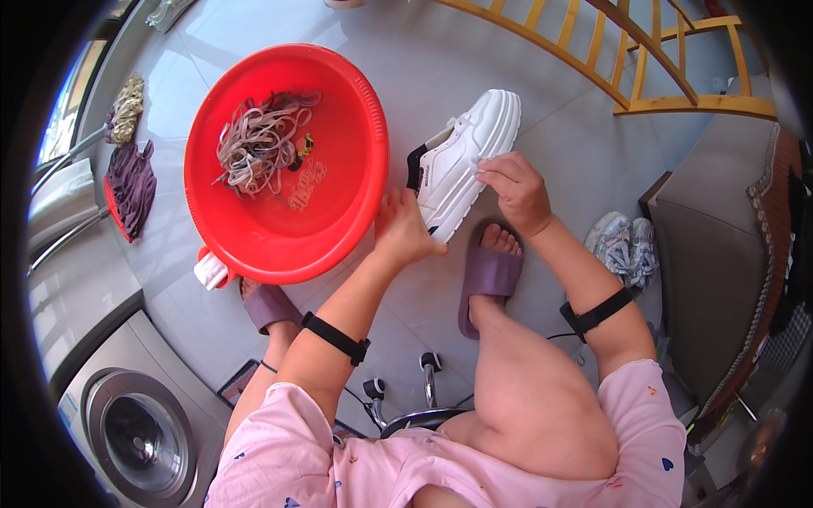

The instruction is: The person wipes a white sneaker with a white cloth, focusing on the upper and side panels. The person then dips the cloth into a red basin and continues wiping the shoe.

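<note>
A white sneaker (461,161) with a thick sole and a black heel collar is tilted in front of me, its toe pointing away to the upper right. My left hand (401,230) grips it at the heel, beside the red basin's rim. With fingers pinched together, my right hand (517,193) is at the side of the sole; a small pale bit shows at the fingertips, too small to name. Left of the shoe stands the red basin (339,229), with a tangle of greyish-pink shoelaces (258,148) in it.
Purple slippers (493,275) are on my feet. A pair of pale shoes (622,245) lies right, near a brown upholstered seat (711,220). A yellow wooden rack (593,59) stands far right, a washing machine (140,423) lower left. Mop heads (131,186) lie by the left wall.
</note>
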`<state>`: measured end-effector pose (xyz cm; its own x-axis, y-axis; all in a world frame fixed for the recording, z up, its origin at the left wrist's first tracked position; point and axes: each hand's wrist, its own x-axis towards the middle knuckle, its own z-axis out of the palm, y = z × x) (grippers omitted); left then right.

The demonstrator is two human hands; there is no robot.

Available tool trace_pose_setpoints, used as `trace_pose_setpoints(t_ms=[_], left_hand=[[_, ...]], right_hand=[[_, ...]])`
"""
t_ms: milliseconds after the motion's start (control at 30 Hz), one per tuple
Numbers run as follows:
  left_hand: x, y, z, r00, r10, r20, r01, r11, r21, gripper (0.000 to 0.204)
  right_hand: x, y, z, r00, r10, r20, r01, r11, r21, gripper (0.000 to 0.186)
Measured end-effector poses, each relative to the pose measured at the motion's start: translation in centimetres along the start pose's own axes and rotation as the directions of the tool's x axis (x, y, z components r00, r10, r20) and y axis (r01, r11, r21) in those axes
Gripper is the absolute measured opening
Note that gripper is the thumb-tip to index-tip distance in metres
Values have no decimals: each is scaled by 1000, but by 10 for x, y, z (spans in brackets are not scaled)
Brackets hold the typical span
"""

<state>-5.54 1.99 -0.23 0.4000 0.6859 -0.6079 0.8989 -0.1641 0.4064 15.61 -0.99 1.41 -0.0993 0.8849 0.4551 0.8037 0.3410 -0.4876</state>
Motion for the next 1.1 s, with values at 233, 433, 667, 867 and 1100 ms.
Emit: trace_pose_setpoints(t_ms=[233,433,667,867,1100], left_hand=[[-1,0,4,999,16,-33,-15,999,36,94],[0,-2,8,998,31,-60,-29,999,33,96],[-5,-1,12,989,71,-131,-64,996,54,93],[-11,10,8,993,71,-96,-66,997,49,87],[-11,21,8,990,82,-113,-72,993,89,88]], right_hand=[[30,67,-1,997,60,-58,-63,996,-67,18],[64,122,8,918,396,3,-393,911,-127,16],[49,123,3,848,530,3,-526,842,-122,22],[20,96,-24,948,316,-36,-315,921,-228,23],[-11,52,-23,921,363,-143,-378,920,-99,22]])
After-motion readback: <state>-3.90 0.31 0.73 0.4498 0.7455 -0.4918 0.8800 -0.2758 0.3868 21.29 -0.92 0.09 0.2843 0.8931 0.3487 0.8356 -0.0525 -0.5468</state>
